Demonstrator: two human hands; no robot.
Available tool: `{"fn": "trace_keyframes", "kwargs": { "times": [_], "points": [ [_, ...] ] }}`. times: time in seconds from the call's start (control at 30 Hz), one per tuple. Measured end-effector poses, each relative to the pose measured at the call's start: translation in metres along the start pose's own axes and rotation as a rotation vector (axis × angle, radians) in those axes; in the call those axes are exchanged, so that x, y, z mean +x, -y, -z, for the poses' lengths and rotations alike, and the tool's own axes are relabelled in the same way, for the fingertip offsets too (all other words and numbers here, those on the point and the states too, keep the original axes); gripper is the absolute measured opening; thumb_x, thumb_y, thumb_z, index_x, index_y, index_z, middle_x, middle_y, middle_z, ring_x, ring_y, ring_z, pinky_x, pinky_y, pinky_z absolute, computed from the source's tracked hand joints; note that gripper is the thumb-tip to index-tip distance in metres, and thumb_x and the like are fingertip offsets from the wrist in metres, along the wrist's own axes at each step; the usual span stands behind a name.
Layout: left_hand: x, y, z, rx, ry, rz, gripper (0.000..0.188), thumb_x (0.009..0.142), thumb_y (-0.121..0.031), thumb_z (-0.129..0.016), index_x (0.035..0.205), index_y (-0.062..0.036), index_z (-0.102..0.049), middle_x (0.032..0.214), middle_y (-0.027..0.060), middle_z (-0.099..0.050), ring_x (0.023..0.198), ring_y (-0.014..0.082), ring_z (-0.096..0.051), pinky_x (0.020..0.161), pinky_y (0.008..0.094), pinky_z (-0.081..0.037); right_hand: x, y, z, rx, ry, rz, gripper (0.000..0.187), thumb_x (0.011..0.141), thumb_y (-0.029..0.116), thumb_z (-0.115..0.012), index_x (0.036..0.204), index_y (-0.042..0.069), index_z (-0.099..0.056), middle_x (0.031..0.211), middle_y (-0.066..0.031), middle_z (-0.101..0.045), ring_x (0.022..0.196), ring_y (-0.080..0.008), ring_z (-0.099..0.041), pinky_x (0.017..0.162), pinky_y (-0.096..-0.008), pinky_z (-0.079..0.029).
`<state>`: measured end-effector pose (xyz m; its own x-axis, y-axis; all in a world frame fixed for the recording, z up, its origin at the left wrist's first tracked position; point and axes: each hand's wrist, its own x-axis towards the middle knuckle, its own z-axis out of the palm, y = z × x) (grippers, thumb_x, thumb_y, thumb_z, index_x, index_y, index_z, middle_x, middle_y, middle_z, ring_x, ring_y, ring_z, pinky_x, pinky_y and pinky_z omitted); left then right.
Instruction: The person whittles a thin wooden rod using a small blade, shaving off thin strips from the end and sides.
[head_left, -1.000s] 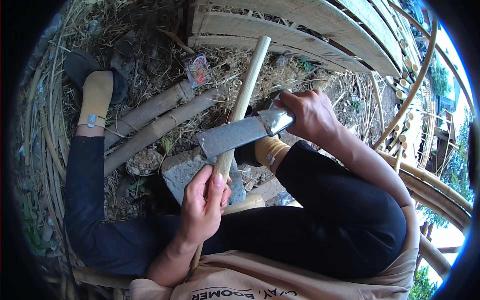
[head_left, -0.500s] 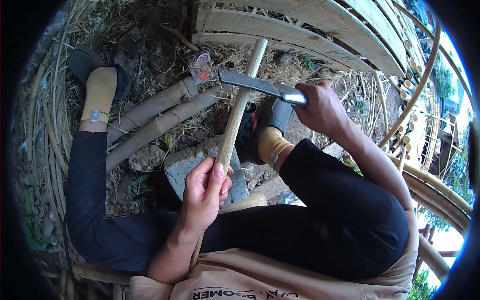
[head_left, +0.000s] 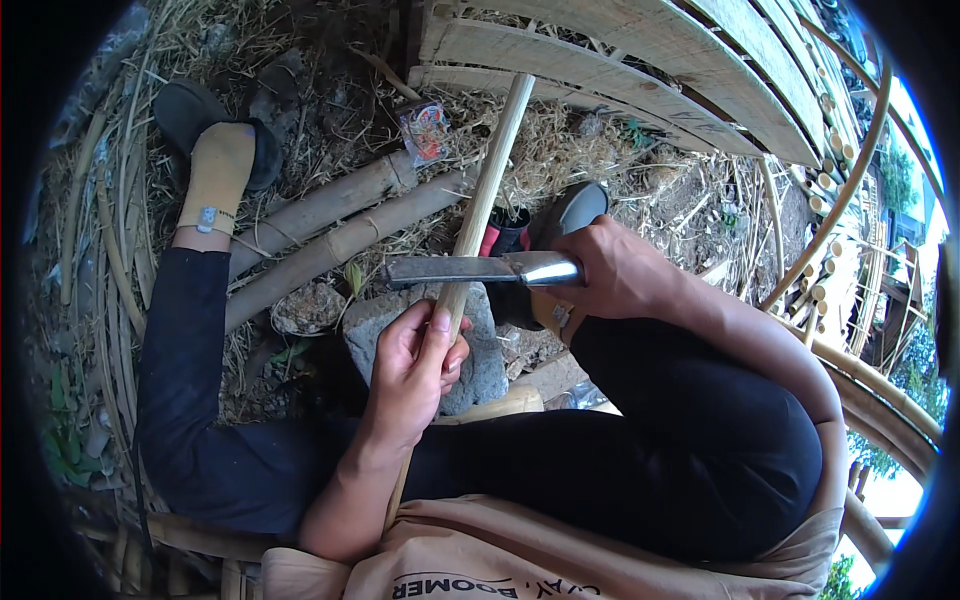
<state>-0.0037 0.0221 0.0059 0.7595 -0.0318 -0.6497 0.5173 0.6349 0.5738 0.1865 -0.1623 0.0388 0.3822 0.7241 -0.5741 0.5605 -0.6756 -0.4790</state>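
Note:
My left hand (head_left: 408, 375) is closed round a pale wooden stick (head_left: 490, 185), most likely bamboo. The stick slants from my lap up toward the wooden slats, its upper end free. My right hand (head_left: 615, 262) is wrapped round the handle of a machete-like knife with a long, dark, flat blade (head_left: 440, 269). That blade lies across the stick a little above my left thumb and reaches past it on the left. Behind my left hand sits a rough grey stone block (head_left: 478, 355).
Two bamboo poles (head_left: 330, 245) lie on the straw-covered ground between my feet. A slatted wooden panel (head_left: 600, 85) stands at the far side. Cut bamboo (head_left: 820, 290) is stacked at the right. A crumpled printed packet (head_left: 424, 131) lies beyond the poles.
My right hand has drawn the knife down along the stick toward my left hand. The left hand keeps its grip on the stick, nearly still.

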Motion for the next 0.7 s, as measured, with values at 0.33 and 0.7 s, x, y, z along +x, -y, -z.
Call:
{"fn": "trace_keyframes", "kwargs": {
  "times": [0.33,0.7],
  "points": [
    [0.006,0.016,0.001,0.096,0.077,-0.091,0.017,0.101,-0.021,-0.059,0.108,-0.0053,-0.057,0.070,-0.0071,-0.044,0.054,-0.0014,-0.033,0.047,0.0166,-0.024,0.001,-0.016,-0.018,-0.019,0.062,-0.132,0.026,0.076,0.024,-0.073,0.093,0.004,-0.073,0.079,-0.0198,-0.071,0.076,-0.0385,-0.070,0.075,-0.0465,-0.057],
    [0.003,0.013,-0.002,0.134,0.090,-0.107,0.030,0.085,0.001,-0.060,0.113,0.0031,-0.053,0.073,-0.0038,-0.044,0.065,0.0032,-0.040,0.059,0.0214,-0.034,0.009,-0.017,-0.013,-0.203,-0.096,-0.144,0.017,0.074,0.013,-0.066,0.088,0.007,-0.073,0.077,-0.0187,-0.071,0.075,-0.0378,-0.071,0.073,-0.0454,-0.058]
  ]
}}
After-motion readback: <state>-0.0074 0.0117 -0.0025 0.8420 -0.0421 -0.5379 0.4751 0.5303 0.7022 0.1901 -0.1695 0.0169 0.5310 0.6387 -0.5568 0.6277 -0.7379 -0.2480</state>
